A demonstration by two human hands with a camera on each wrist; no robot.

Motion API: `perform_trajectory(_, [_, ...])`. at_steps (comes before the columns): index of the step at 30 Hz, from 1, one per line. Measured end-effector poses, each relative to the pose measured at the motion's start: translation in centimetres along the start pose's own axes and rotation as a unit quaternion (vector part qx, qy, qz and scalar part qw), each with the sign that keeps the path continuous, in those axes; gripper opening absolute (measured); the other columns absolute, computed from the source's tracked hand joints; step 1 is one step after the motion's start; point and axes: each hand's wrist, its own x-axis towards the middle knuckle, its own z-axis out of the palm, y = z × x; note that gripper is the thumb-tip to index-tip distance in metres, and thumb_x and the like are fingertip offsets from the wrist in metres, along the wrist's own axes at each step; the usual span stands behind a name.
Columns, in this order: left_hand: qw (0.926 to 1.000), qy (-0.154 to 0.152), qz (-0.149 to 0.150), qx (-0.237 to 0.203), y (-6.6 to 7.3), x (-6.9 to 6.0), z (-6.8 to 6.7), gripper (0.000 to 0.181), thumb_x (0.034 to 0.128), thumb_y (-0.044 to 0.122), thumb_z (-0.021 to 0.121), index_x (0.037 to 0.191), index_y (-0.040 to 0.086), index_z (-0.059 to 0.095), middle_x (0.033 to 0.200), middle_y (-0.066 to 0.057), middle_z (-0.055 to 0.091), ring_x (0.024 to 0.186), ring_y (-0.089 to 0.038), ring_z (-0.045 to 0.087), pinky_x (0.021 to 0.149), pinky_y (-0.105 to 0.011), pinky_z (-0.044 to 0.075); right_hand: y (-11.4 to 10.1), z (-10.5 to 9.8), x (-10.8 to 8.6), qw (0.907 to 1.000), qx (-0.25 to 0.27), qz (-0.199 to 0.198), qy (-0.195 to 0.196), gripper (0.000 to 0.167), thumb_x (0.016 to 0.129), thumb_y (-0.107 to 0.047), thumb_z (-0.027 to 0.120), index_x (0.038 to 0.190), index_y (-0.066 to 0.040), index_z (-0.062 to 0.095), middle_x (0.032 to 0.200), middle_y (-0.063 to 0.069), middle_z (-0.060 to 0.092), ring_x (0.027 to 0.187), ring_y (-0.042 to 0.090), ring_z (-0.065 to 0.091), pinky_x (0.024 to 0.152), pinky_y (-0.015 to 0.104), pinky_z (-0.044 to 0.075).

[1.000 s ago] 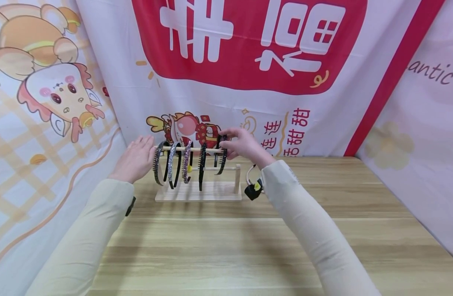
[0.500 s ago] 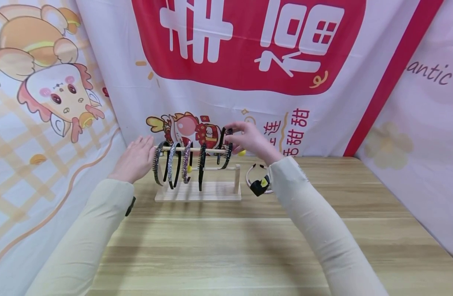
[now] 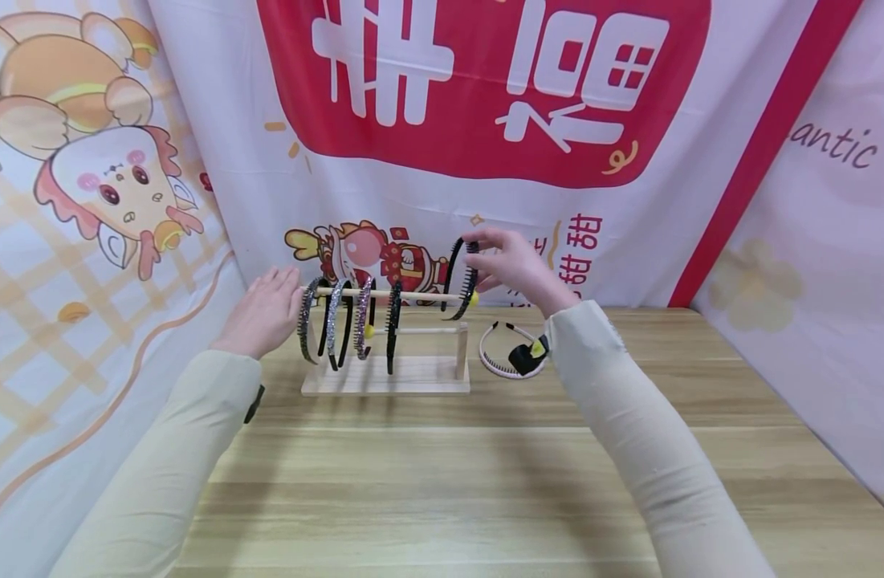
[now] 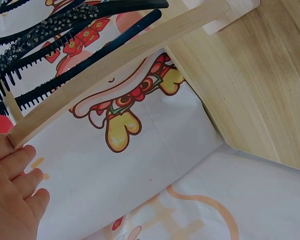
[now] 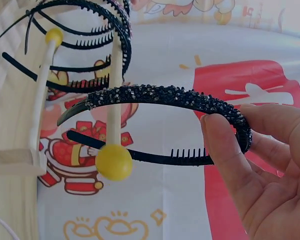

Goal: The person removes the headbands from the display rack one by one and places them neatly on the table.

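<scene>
My right hand point(image 5: 272, 170) pinches the band point(image 5: 152, 94) at its curve, the thumb on the near side and the fingers bent round the far side. The band is black, crusted with small glinting stones on the outside and toothed on the inside. It sits around the right end of the upper rod point(image 5: 113, 120), one leg passing on either side, just beside the yellow ball point(image 5: 114, 162) that caps it. Whether it touches the rod, I cannot tell.

My left hand point(image 3: 264, 311) is at the other end of the stand point(image 3: 427, 377), with its fingers lying nearly straight and loose, touching the top of the left post point(image 4: 110, 75); my left thumb is hidden.

Between my hands, four more bands hang from the upper rod. From left to right they are the grey band point(image 3: 306, 325), the silver band point(image 3: 332, 329), the pink band point(image 3: 362, 329) and the black band point(image 3: 392, 333), the last set a little apart. The lower rod point(image 3: 429, 330) runs underneath.

On the tabletop point(image 3: 413, 482), just right of the stand, lies a pale band point(image 3: 501, 371) with a black bow point(image 3: 524, 360). A printed cloth point(image 3: 413, 172) hangs behind everything
</scene>
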Motion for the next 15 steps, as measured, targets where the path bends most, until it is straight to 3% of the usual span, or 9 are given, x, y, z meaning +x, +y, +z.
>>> perform_trajectory(10, [1.0000,-0.004,0.000,0.000,0.0,0.0,-0.1,0.057,0.1010,0.029,0.015,0.140,-0.012,0.020,0.144,-0.030,0.017,0.133,-0.045,0.009,0.109,-0.051,0.002,0.6,-2.2,-0.2,0.9997,0.005,0.011,0.023,0.044,0.090,-0.015,0.061,0.132,-0.009,0.049,0.119,0.011,0.051,0.074,0.023,0.061,0.070,0.038,0.056])
perform_trajectory(15, [1.0000,0.001,0.001,0.001,0.0,0.0,0.0,0.055,0.1011,0.027,0.016,0.139,-0.012,0.021,0.144,-0.031,0.019,0.133,-0.046,0.010,0.109,-0.051,0.003,0.9,-3.4,-0.5,0.9993,-0.002,0.019,0.032,0.045,0.090,-0.016,0.061,0.133,-0.009,0.049,0.116,0.011,0.050,0.077,0.025,0.060,0.070,0.036,0.056])
